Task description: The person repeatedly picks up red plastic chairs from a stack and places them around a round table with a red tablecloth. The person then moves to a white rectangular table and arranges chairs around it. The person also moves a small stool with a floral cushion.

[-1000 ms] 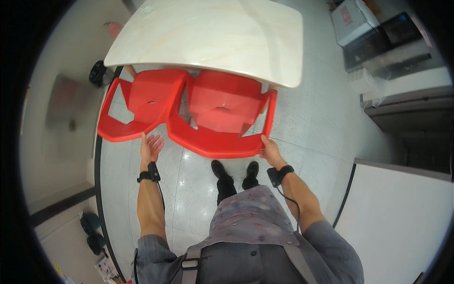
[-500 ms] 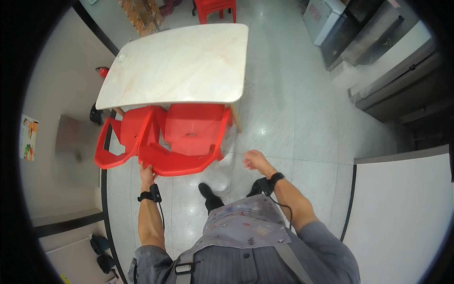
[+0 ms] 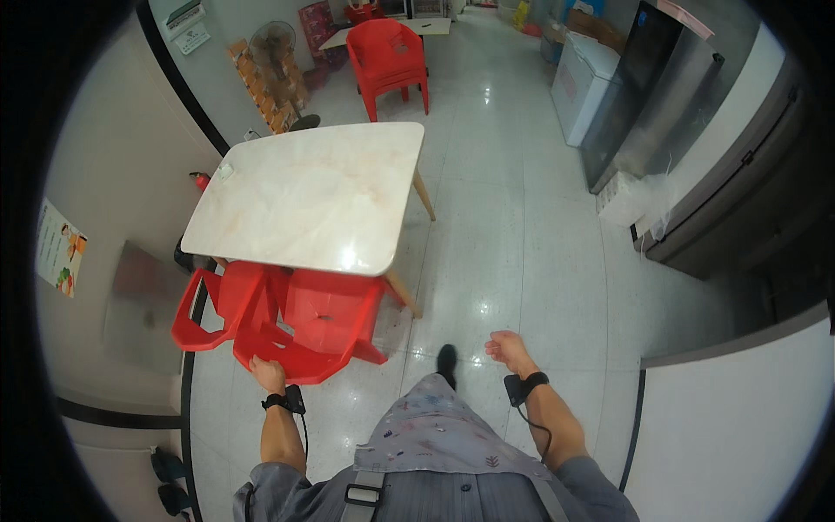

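While left hand (image 3: 268,376) grips near red chair (image 3: 296,326) rim, tucked under worktop (image 3: 309,204) clearing floor, right hand (image 3: 507,346) hangs loose, holding nothing.

Left hand (image 3: 268,376) gripping red chair (image 3: 304,326) under marble table (image 3: 309,198) — right hand (image 3: 507,347) free

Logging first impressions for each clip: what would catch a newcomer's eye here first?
Two bright red plastic chairs sit tucked under a pale marble-look table at centre left, the left hand gripping the nearer chair's back. The right hand hangs free over the glossy tiled floor. Another red chair stands at the top.
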### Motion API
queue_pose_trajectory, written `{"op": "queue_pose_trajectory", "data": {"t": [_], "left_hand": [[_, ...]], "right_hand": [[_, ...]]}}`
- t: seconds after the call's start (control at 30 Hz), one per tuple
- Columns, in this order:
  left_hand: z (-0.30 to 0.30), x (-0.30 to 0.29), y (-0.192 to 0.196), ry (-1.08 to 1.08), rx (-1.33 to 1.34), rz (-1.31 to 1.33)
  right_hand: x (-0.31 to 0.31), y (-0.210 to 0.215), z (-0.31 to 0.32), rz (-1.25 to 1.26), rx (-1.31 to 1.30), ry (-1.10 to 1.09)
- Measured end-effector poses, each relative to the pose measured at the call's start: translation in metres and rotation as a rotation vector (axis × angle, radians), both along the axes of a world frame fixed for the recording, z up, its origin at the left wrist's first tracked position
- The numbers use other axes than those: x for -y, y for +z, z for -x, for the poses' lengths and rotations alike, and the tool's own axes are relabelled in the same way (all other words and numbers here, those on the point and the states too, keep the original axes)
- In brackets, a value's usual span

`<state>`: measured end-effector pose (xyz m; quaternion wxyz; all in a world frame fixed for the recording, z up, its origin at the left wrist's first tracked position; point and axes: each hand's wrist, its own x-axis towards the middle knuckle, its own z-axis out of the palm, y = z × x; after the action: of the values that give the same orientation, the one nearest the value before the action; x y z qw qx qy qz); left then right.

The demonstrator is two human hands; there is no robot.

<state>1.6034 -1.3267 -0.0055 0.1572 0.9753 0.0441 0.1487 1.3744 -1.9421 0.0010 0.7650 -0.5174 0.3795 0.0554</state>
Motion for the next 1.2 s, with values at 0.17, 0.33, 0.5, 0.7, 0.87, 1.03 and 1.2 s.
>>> {"op": "queue_pose_trajectory", "data": {"t": [0.17,0.33,0.5,0.7,0.87,1.03,1.2], "left_hand": [[-0.026,0.089,0.059,0.027,0.322,0.122],[-0.046,0.258,0.101,-0.209,0.302,0.53],[-0.048,0.413,0.095,-0.446,-0.077,0.735],[-0.011,0.557,0.12,-0.603,-0.637,1.071],[-0.027,0.553,0.077,-0.498,-0.873,1.079],[-0.042,0.441,-0.017,-0.023,-0.931,1.072],[0.023,0.384,-0.024,0.086,-0.955,1.013]], "right_hand": [[0.022,0.012,-0.029,-0.061,0.102,0.032],[0.061,0.025,-0.03,-0.096,0.159,-0.029],[0.108,0.076,-0.023,-0.064,0.245,-0.116],[0.15,0.069,-0.009,-0.165,0.219,-0.219],[0.184,0.023,-0.011,-0.234,0.083,-0.162],[0.217,0.021,-0.049,-0.287,0.083,-0.1],[0.271,0.043,-0.1,-0.155,0.074,-0.014]]}}
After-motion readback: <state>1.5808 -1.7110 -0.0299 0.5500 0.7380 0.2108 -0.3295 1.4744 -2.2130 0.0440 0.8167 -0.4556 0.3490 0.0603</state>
